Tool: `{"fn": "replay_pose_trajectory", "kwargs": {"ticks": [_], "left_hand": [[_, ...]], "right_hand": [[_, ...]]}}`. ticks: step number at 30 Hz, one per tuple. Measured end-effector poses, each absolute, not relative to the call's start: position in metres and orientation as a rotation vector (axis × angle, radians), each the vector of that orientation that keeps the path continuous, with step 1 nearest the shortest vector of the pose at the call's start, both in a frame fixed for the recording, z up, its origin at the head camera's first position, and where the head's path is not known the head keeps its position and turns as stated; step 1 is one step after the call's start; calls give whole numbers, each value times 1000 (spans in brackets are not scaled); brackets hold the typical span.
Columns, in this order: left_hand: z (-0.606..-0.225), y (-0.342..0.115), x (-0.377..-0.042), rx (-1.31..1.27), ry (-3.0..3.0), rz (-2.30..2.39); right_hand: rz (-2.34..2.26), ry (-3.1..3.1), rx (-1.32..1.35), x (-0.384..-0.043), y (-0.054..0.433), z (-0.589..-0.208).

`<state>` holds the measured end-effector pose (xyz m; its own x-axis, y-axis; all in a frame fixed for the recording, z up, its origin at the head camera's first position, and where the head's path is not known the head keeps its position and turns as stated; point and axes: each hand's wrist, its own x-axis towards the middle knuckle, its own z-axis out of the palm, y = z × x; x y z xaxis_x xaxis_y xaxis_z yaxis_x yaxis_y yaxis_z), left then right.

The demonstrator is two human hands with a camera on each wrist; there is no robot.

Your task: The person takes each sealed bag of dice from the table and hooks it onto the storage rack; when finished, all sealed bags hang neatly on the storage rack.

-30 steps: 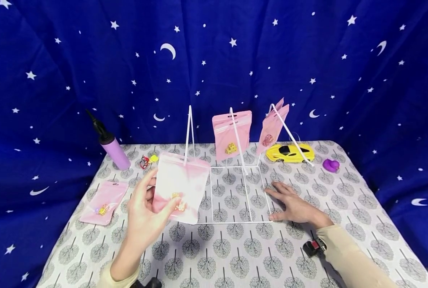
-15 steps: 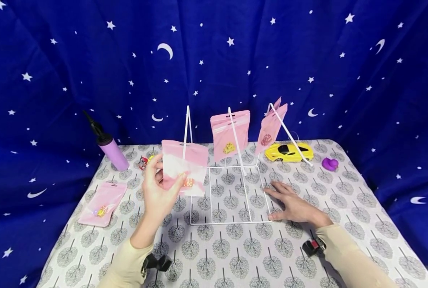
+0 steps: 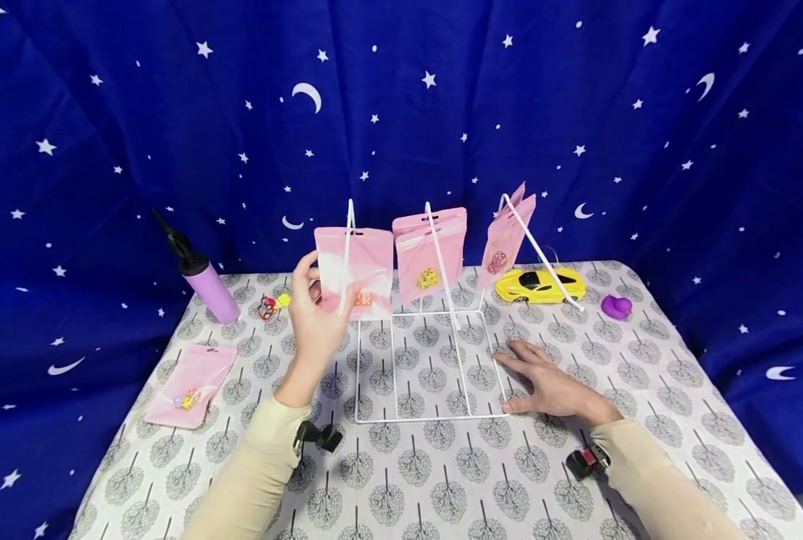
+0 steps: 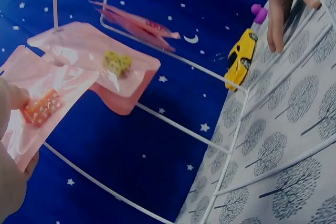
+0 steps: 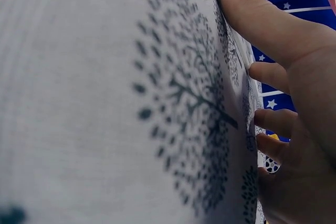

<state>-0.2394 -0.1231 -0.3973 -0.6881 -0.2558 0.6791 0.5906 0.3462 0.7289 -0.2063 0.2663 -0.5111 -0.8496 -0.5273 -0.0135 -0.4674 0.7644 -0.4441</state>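
Note:
My left hand (image 3: 317, 322) pinches a pink pouch (image 3: 357, 266) with orange dice inside and holds it up against the left upright of a white wire rack (image 3: 442, 415). Whether the pouch's hole is over the wire I cannot tell. In the left wrist view the same pouch (image 4: 47, 103) sits between thumb and fingers of the left hand (image 4: 10, 177). My right hand (image 3: 550, 386) lies flat, fingers spread, on the rack's front right corner. A pouch with yellow dice (image 3: 431, 251) hangs on the middle upright, and another pouch (image 3: 506, 240) on the slanted right one.
One more pink pouch (image 3: 188, 382) lies at the table's left. A purple pump bottle (image 3: 206, 289) and small toys (image 3: 269, 305) stand at the back left. A yellow toy car (image 3: 539, 285) and a purple duck (image 3: 616, 306) sit at the back right. Blue starry cloth hangs behind.
My left hand has lifted the pouch up and away from me, from low in front of the rack to the top of the left upright. The right hand has stayed put.

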Motion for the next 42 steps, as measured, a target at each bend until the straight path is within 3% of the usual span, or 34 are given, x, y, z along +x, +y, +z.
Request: {"fn": "replay_pose_trajectory", "kwargs": {"ticks": [18,42], "left_hand": [[-407,-123,-285,-276,-1807,-1383],[-429,-139,-289,-369,-1829,-1569]], "right_hand": [[-649,2823,-802,-207,266,-512],[-659,2821,-801,-207,267,-513]]}}
